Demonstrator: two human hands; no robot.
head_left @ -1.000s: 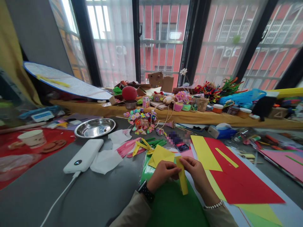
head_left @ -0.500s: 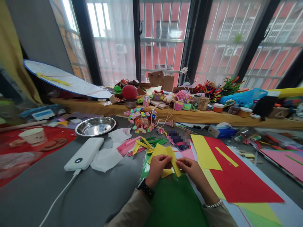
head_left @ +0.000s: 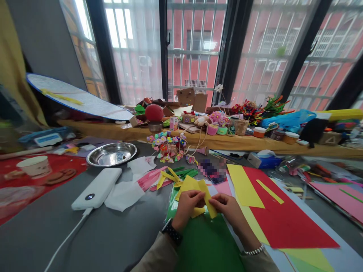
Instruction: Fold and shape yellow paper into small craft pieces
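Between my two hands is a narrow strip of yellow paper point(head_left: 208, 199), slanted and held above a green sheet point(head_left: 207, 241). My left hand point(head_left: 187, 207) pinches its left side, with a dark watch on the wrist. On the strip's right edge, the fingers of my right hand point(head_left: 225, 206) are closed; a beaded bracelet circles that wrist. More yellow paper point(head_left: 188, 184) lies just behind my left hand, and another yellow piece shows beneath the fingers. Yellow folded strips point(head_left: 169, 175) and green strips point(head_left: 188, 172) lie beyond.
Red paper point(head_left: 295, 219) with a yellow strip on it lies to the right, beside a yellow sheet point(head_left: 245, 187). Leftward are a white power bank point(head_left: 98, 189) with a cable, white tissue point(head_left: 124, 196) and a steel plate point(head_left: 112, 155). Colourful crafts point(head_left: 167, 145) stand behind.
The view has shifted slightly, so the table things sit a little further left and lower. Both hands keep their pinch on the yellow paper strip, with only a small movement.
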